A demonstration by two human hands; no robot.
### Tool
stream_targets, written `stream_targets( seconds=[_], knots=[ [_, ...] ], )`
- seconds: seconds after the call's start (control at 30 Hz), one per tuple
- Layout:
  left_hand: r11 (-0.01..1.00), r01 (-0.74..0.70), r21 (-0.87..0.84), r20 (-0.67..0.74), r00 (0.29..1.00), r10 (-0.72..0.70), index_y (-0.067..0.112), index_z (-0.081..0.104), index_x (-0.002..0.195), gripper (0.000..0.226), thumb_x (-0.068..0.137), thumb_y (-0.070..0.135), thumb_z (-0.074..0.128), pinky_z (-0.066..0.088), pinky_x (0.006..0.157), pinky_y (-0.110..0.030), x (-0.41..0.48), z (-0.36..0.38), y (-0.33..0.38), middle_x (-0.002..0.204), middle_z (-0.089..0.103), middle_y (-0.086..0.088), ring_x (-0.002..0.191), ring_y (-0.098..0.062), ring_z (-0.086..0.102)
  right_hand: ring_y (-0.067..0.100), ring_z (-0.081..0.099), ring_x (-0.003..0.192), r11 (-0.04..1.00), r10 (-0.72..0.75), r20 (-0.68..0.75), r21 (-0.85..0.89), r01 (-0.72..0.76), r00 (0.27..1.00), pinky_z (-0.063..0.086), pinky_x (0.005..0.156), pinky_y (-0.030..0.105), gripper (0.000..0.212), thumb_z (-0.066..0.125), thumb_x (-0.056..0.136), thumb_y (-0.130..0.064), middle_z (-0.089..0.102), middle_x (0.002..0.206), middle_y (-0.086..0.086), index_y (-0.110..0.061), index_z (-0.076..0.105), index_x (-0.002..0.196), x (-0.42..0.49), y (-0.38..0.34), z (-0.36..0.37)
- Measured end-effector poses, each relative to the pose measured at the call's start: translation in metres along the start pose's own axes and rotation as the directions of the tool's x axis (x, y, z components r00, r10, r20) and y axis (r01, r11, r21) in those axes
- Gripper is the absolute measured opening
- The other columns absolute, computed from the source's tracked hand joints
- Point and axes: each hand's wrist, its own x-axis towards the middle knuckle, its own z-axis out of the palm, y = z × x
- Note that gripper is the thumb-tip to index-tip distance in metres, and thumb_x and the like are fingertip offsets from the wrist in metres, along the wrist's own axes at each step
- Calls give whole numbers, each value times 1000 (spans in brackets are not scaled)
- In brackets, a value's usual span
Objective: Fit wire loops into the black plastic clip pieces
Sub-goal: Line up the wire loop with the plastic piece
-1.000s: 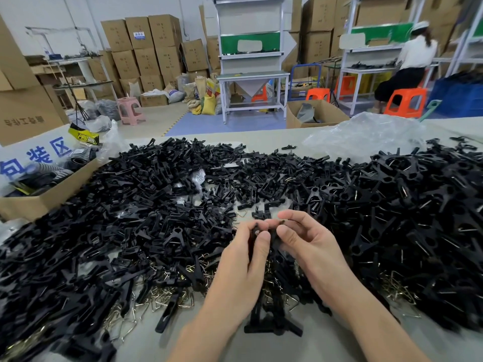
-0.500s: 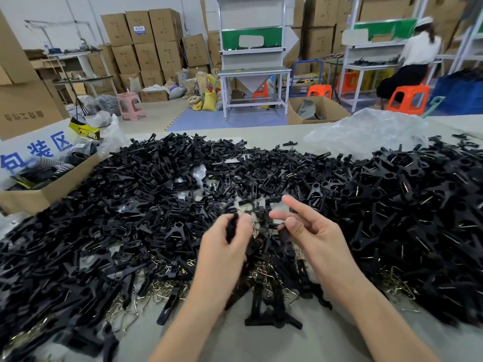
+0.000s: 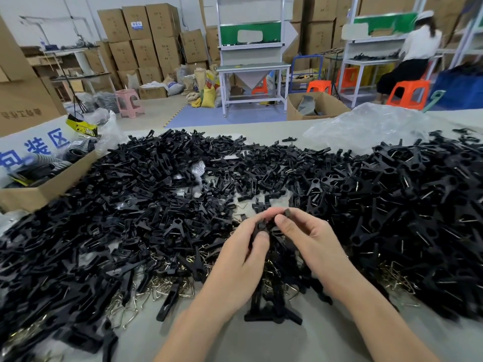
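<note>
A narrow black plastic clip piece is held just above the grey table, between two hands drawn close together at the middle of the view. The left hand is curled round the lower part, with the thumb laid across it. The right hand pinches the upper end between thumb and forefinger. The long axis of the piece is judged to run up and away from the person, tilted slightly to the right, though most of it is covered by fingers. Whether a loop is already seated in it cannot be told.

The thin triangular metal wire loops are scattered on the table below the hands. The densest patch lies toward the person and to the left, nearer the left hand. A single loop lies just beyond the left fingertips. As both hands are occupied, one grip would probably have to be released before another loop could be fetched.

The held piece appears matt and dark, with a squared tip showing at the right forefinger. It is flanked by a left heap of long flat black pieces and a right heap of forked black pieces, among which glints of wire are seen.
</note>
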Motion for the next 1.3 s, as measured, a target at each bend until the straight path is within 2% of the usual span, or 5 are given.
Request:
stream_targets(
  seconds=[0.07, 0.17, 0.37, 0.9, 1.3],
  knots=[
    [998, 57, -12, -4, 998, -57, 39, 37, 151, 46, 107, 29, 38, 43, 102, -28, 1, -1, 1, 127, 61, -5, 117, -12, 57, 4, 70, 103, 1000, -15, -57, 17, 16, 998, 51, 88, 14, 22, 63, 92, -31, 77, 106, -6, -23, 77, 106, 2, 0, -1],
    [997, 34, -65, -59, 998, -38, 40, 47, 143, 40, 106, 26, 46, 44, 90, -11, 4, -3, 4, 114, 66, 10, 101, 6, 60, 7, 71, 85, 994, 31, -112, 105, -19, 993, 56, 80, 19, 24, 65, 85, -31, 79, 98, 1, -22, 77, 104, 4, 0, -3],
    [967, 41, -250, -199, 976, -93, 42, 67, 107, 26, 95, 19, 67, 50, 88, -14, 8, -3, 4, 104, 74, 21, 100, 4, 67, 12, 70, 74, 991, 54, -67, 125, -46, 996, 58, 76, 22, 26, 70, 81, -28, 78, 92, 3, -23, 78, 104, 3, 0, 0],
    [990, -43, -134, -153, 988, 22, 53, 61, 115, 39, 102, 17, 56, 46, 66, -18, 5, 6, 6, 98, 62, 8, 78, -17, 59, 8, 69, 69, 993, 55, -43, 104, -50, 998, 59, 72, 23, 19, 75, 76, -34, 76, 80, -1, -31, 81, 95, 4, 3, 0],
    [976, -8, -216, -135, 991, -22, 54, 70, 112, 37, 99, 20, 62, 50, 73, -29, 6, -1, 5, 99, 68, 1, 78, -22, 59, 11, 67, 70, 992, 53, -31, 118, -49, 998, 58, 75, 24, 25, 74, 79, -37, 74, 76, 4, -30, 80, 102, 2, 2, -2]
  ],
)
